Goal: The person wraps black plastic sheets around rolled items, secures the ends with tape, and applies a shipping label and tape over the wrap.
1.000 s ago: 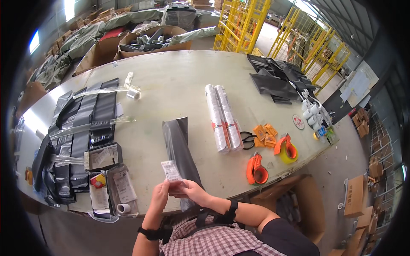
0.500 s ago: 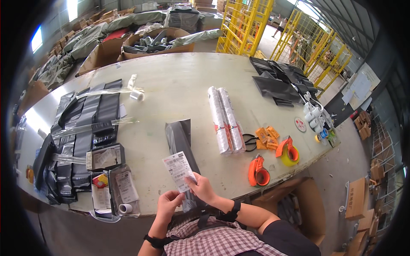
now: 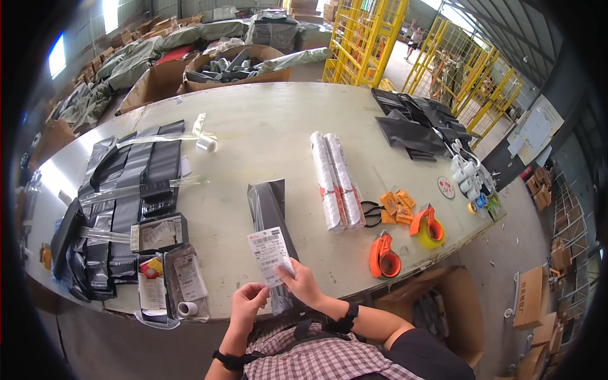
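A white printed shipping label (image 3: 268,248) is pinched by its lower right part between the thumb and fingers of my right hand (image 3: 303,285). It lies over a long black plastic mailer bag (image 3: 266,201) that points away from me near the table's front edge. My left hand (image 3: 248,306) is just left of the label's lower end, thumb and fingertips pressed together. Whatever is in that pinch, if anything, is too small to make out. The lower end of the bag is partly hidden by the label and my right hand.
Stacked black bags (image 3: 130,171) and small boxes of labels (image 3: 158,234) lie left. Two wrapped rolls (image 3: 335,180), orange packets (image 3: 398,208) and orange tape dispensers (image 3: 384,256) are right. More black bags (image 3: 418,123) lie far right; an open carton (image 3: 465,310) stands below the table edge.
The label has turned a little more upright. My left fingertips have drawn slightly left, away from its lower corner. My right hand keeps its grip, and the view has shifted slightly.
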Demonstrator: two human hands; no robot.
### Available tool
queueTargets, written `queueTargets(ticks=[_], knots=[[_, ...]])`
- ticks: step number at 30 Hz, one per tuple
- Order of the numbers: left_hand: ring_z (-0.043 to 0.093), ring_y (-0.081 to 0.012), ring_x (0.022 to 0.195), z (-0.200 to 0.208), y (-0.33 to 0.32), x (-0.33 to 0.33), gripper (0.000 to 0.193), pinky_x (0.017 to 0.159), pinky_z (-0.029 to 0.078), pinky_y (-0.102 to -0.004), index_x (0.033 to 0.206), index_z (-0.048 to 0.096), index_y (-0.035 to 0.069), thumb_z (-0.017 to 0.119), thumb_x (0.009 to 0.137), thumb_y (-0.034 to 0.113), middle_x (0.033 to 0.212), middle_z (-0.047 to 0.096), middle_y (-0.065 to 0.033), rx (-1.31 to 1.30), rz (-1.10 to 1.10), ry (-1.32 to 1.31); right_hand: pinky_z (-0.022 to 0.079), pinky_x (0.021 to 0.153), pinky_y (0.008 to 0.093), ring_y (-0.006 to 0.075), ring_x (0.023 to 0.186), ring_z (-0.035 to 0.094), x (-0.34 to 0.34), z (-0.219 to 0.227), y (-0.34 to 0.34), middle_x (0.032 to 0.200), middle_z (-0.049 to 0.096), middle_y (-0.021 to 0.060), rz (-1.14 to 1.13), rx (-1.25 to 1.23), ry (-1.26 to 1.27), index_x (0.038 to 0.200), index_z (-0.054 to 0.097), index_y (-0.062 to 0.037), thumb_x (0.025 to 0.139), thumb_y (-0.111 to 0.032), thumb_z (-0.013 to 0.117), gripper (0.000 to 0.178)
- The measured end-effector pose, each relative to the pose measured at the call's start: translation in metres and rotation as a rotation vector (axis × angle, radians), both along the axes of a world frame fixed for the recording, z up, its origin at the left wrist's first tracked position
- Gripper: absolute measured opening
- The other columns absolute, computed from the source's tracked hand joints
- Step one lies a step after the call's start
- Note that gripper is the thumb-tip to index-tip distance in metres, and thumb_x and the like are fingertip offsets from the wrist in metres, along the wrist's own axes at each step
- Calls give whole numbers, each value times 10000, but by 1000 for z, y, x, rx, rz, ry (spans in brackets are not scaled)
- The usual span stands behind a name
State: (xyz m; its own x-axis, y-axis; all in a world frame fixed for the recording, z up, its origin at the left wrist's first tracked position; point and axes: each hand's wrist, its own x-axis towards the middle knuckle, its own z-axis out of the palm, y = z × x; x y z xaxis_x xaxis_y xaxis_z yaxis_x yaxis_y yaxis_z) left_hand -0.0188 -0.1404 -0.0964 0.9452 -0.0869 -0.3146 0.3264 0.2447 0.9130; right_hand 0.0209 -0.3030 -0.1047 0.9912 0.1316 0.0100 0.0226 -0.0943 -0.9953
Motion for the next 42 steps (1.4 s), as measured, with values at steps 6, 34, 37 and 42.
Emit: queueTargets(ticks=[6, 34, 37, 42], knots=[[511, -74, 577, 1, 1, -1, 119, 531, 406, -197, 856, 601, -15, 636, 812, 91, 709, 589, -27, -7, 18, -21, 409, 471, 217, 59, 528, 505, -4, 5, 0, 670, 580, 31, 0, -14, 32, 1008, 537, 1, 887, -262, 554, 290], [501, -57, 603, 9, -11, -8, 106, 563, 403, -190, 828, 596, 5, 651, 794, 88, 705, 579, -3, -21, -16, -20, 473, 778, 298, 190, 942, 588, -9, -11, -13, 1037, 550, 164, 69, 156, 8, 1266, 255, 15, 763, -186, 703, 703], [503, -58, 605, 11, -13, -7, 111, 563, 404, -192, 833, 596, 6, 650, 795, 96, 708, 580, -4, -47, -31, -18, 467, 734, 246, 169, 788, 585, -11, -3, -14, 1031, 539, 144, 102, 161, 56, 1303, 250, -50, 767, -169, 694, 707], [496, -59, 609, 12, -13, -9, 105, 565, 395, -189, 830, 594, 12, 646, 799, 98, 712, 576, -2, -44, -30, -11, 472, 738, 275, 241, 777, 599, -7, 2, -15, 980, 581, 122, -51, -526, -669, 1115, 524, -66, 768, -152, 682, 391]])
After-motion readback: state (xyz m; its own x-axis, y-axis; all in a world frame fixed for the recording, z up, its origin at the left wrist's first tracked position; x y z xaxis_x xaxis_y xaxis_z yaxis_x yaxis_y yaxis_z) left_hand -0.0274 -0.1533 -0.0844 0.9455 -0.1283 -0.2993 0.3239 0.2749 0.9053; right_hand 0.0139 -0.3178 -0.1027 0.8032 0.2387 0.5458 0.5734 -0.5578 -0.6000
